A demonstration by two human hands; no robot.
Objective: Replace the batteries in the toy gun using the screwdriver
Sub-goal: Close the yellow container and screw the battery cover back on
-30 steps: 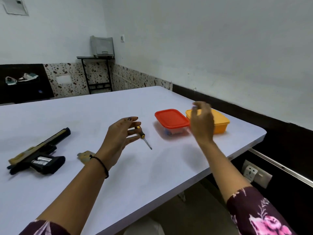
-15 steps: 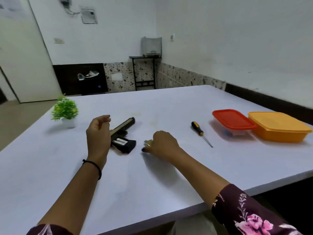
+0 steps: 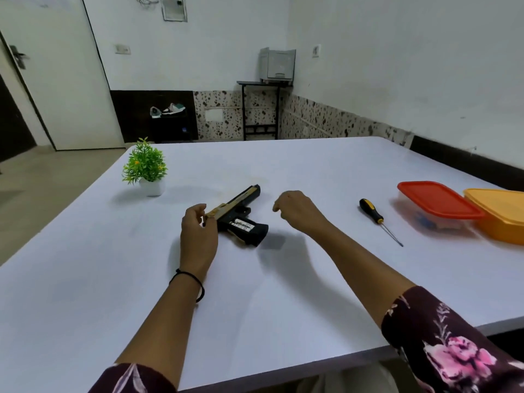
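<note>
The black and tan toy gun (image 3: pixel 241 211) lies on its side on the white table (image 3: pixel 283 293), muzzle pointing away. Its grip compartment is open and shows a white-labelled battery (image 3: pixel 244 224). My left hand (image 3: pixel 198 234) pinches the rear end of the gun between thumb and fingers. My right hand (image 3: pixel 296 209) hovers just right of the gun with its fingers curled down; the small tan battery cover is no longer on the table and seems to be inside those fingers, hidden. The yellow-and-black screwdriver (image 3: pixel 374 217) lies to the right, untouched.
A red-lidded clear box (image 3: pixel 438 202) and an orange box (image 3: pixel 502 214) stand at the table's right edge. A small potted plant (image 3: pixel 146 168) stands at the far left. The table's near edge runs just in front of me.
My right hand has lifted off the table spot where the tan cover lay and moved toward the gun. My left hand has closed on the gun's rear end. The view swung left.
</note>
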